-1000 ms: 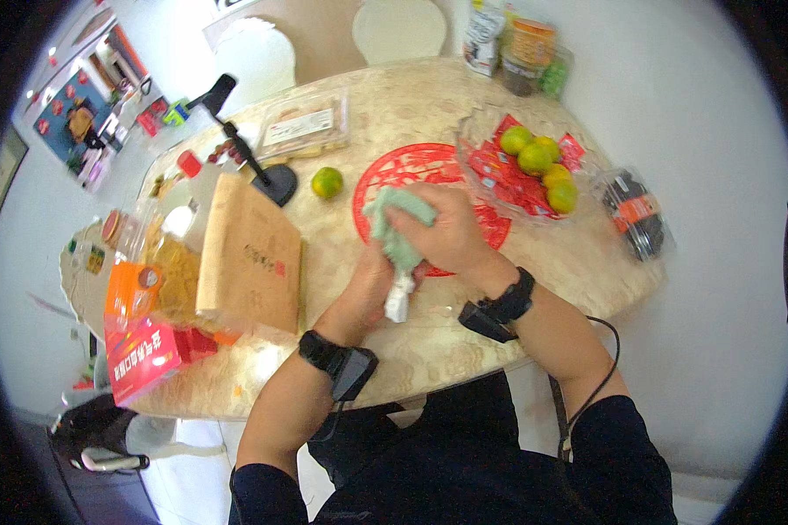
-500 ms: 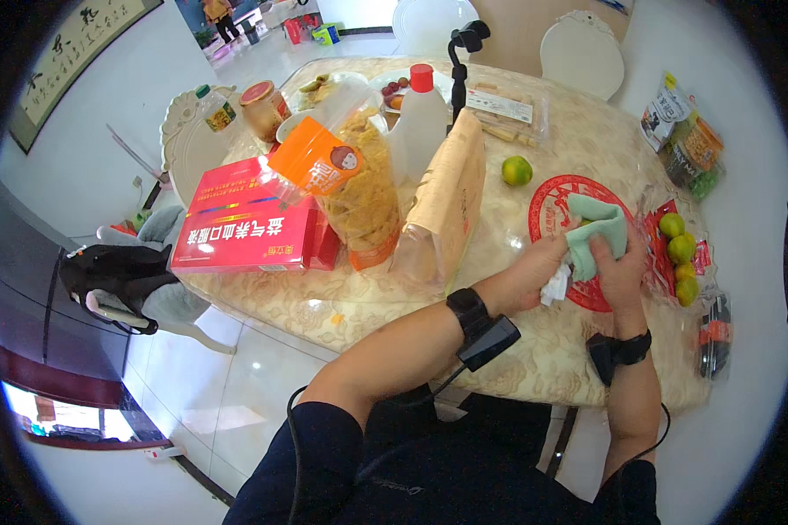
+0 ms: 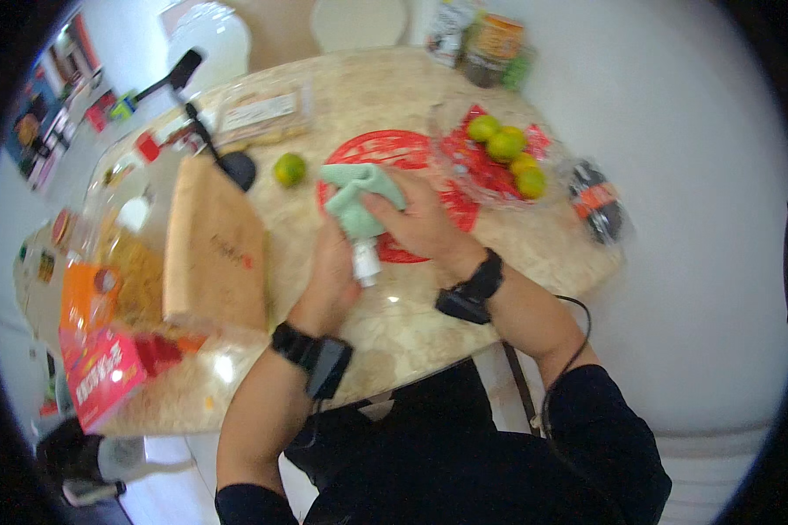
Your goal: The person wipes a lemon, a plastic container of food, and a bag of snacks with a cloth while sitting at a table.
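Between our two sets of fingers, just above the near part of the table (image 3: pixel 499 262), we hold a small white bottle (image 3: pixel 365 261) wrapped in a pale green cloth (image 3: pixel 356 197). Our left hand (image 3: pixel 331 276) curls round the bottle from below and from the left, its fingers closed on the lower end, while our right hand (image 3: pixel 420 219) presses the cloth down over the upper end, fingers folded shut on the fabric. The bottle's long axis runs roughly away from us, its white tip pointing back toward our body and poking out beneath the right fingers; the rest lies under the cloth, beyond the fingertips. Both hands touch it, the left carrying it, the right working the cloth. Just beyond the right fingers lies a red cut-paper mat (image 3: pixel 394 153), and farther right of them a clear bowl of green and yellow citrus (image 3: pixel 503 157). Left of the left fingers stands a brown paper bag (image 3: pixel 214 249), with a loose lime (image 3: pixel 289 168) beyond. How much of the bottle the cloth covers, and its cap, we cannot make out.
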{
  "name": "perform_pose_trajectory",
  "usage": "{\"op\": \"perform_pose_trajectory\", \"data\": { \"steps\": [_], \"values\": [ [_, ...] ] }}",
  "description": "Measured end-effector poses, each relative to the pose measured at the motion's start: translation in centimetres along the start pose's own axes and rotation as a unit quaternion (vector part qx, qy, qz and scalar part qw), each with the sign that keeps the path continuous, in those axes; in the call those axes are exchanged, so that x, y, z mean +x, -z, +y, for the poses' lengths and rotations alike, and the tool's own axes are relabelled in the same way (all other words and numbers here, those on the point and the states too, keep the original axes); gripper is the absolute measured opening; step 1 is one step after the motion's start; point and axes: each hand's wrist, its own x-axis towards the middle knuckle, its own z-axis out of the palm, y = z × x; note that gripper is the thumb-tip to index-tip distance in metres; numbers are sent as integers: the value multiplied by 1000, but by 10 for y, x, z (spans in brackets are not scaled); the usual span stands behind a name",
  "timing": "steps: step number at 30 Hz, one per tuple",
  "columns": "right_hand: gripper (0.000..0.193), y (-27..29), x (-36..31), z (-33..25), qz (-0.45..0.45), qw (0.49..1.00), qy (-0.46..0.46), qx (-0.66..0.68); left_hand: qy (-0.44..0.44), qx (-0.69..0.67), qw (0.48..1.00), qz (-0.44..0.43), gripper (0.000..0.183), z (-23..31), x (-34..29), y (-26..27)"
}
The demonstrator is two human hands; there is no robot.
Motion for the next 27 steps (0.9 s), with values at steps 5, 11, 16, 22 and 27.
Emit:
{"op": "perform_pose_trajectory", "data": {
  "steps": [5, 11, 16, 22, 27],
  "values": [
    [31, 16, -6, -5, -48, 960, -182, 209, 60, 111, 992, -3, 39, 15, -21, -18],
    [30, 5, -3, -7, -16, 999, 29, -3, 40, 88, 995, -22, 48, 8, -20, -3],
    [14, -1, -5, -4, 78, 997, -6, 2, 50, 107, 993, -18, 51, -17, -21, -7],
    [19, 8, 0, -20, 172, 980, -92, 45, 113, 104, 973, -173, 51, -8, -8, -4],
    [22, 5, 1, -22, -29, 991, -112, 73, 111, 115, 977, -141, 53, -3, -8, 16]
  ]
}}
